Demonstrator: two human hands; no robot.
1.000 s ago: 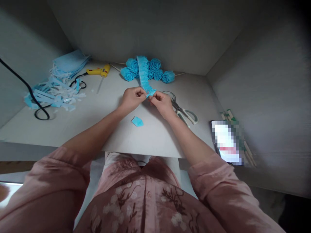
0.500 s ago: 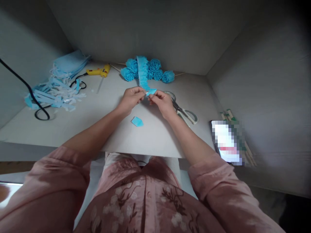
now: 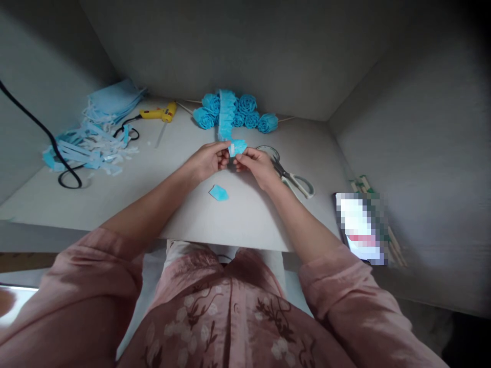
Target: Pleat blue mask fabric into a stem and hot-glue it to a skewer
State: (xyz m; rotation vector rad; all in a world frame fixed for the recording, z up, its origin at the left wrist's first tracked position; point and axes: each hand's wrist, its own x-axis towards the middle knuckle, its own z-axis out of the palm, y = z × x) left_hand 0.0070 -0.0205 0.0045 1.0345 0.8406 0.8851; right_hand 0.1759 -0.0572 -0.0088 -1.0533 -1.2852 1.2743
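Note:
Between my hands is the near end of a ruffled blue strip of mask fabric [image 3: 226, 115], which runs back over the blue fabric roses [image 3: 247, 104]. A small white patch shows on that end. My left hand [image 3: 210, 159] has thumb and finger pinched at its left edge, the other fingers curled. My right hand [image 3: 256, 162] grips the right edge between thumb and fingers. Just in front of them a small pointed blue fabric piece [image 3: 219, 192] lies flat on the table. Scissors with pale handles [image 3: 293, 181] rest beside my right hand, one loop partly behind it.
On the left, a yellow glue gun [image 3: 157, 113] with a black cord lies near stacked blue masks [image 3: 115, 98] and a heap of cut strips [image 3: 90, 148]. A phone [image 3: 356, 225] and thin sticks [image 3: 397, 245] are at the right. Grey walls enclose the white table [image 3: 238, 220].
The end of the strip has been turned, so more of its surface and the white patch now face up. My left hand's fingers have shifted slightly; the view has moved a little.

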